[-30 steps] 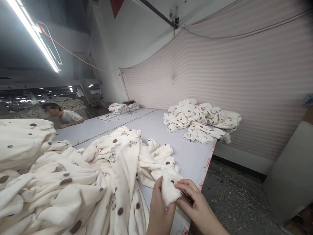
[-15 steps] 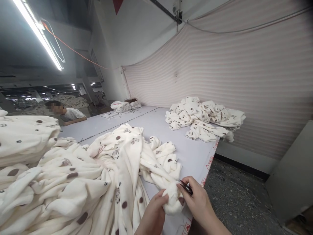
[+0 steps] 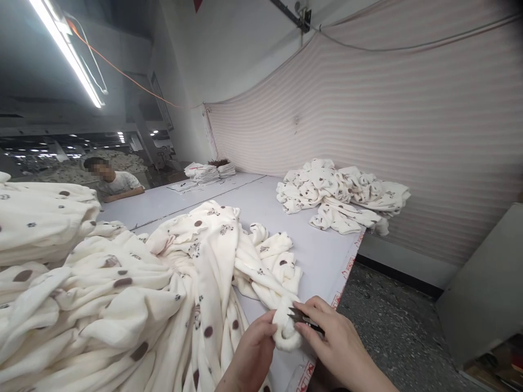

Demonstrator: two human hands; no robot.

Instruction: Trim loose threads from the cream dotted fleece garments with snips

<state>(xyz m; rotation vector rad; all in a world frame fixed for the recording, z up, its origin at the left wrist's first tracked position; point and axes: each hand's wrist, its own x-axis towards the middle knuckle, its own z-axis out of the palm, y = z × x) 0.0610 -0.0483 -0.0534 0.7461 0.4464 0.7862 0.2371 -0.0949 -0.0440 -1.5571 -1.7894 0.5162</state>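
Just above the near right edge of the worktop (image 3: 316, 256), one rolled cream cuff (image 3: 286, 340) sits between my two hands. My left hand (image 3: 257, 343) pinches its left side; my right hand (image 3: 330, 332) grips one pair of dark snips (image 3: 305, 319), the tips against the cuff's right side and seemingly parted a little. The step, as I judge it, is working those tips at the cuff; the next move calls for a steady pinch and points kept from nicking the cloth.

Outward, I count two heaps of spotted cloth, a large near heap (image 3: 122, 321) on my left and a smaller far heap (image 3: 327, 188); the pieces in each are too tangled to count. Beyond lie two white stacks (image 3: 202, 173), one co-worker (image 3: 122, 185) leaning at the far left side, and one striped curtain (image 3: 388, 136).
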